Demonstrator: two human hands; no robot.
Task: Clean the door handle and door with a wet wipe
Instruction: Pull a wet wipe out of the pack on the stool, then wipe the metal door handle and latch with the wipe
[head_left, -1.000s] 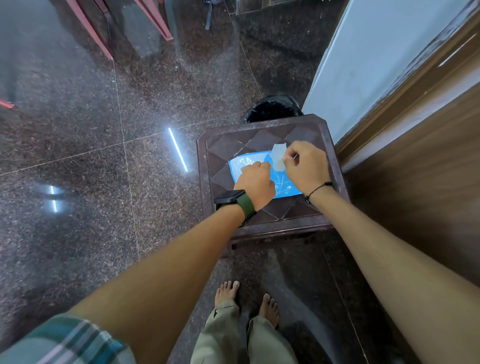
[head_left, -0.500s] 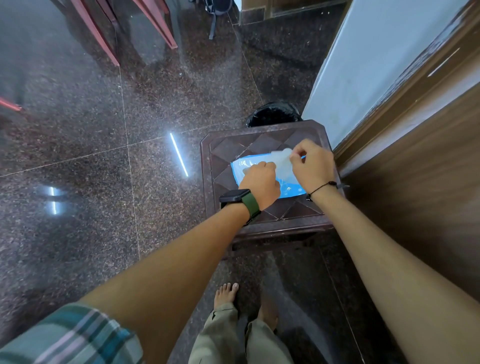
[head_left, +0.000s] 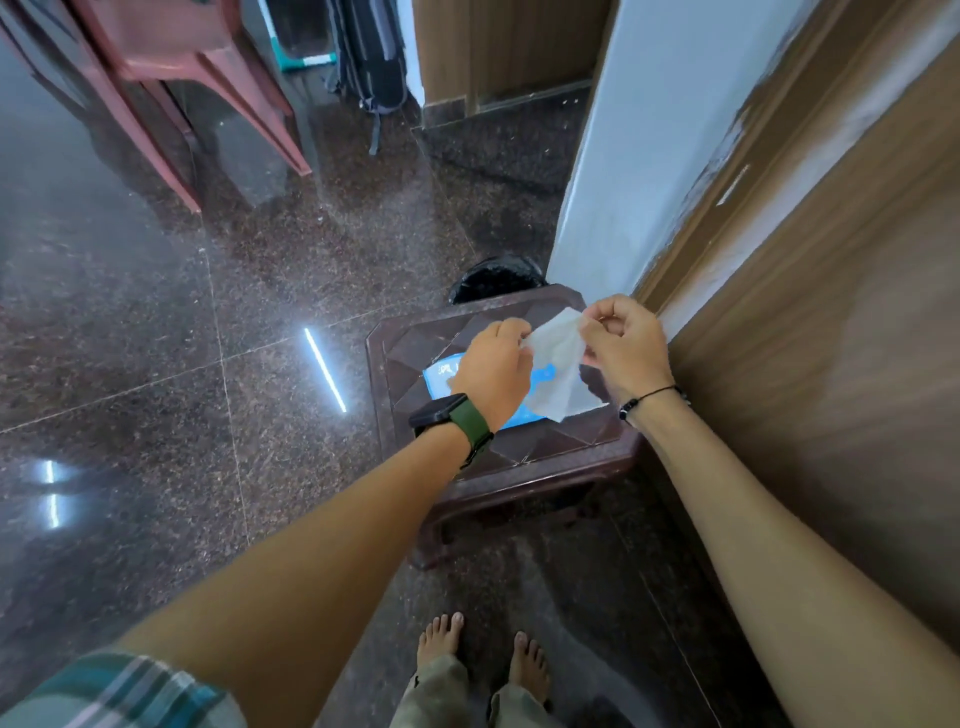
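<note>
While both hands, left hand (head_left: 493, 371) and right hand (head_left: 626, 343), pinch a wet wipe (head_left: 558, 358) between closed fingers, a blue pack (head_left: 441, 376) lies on the brown stool (head_left: 545, 457) beside the wooden door (head_left: 831, 312) on glossy speckled floor (head_left: 208, 364).

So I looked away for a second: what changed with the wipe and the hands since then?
The wet wipe has come out of the blue pack and is now spread between both hands. The left hand let go of the pack and took one edge; the right hand keeps its grip. The pack stayed on the brown stool.
</note>
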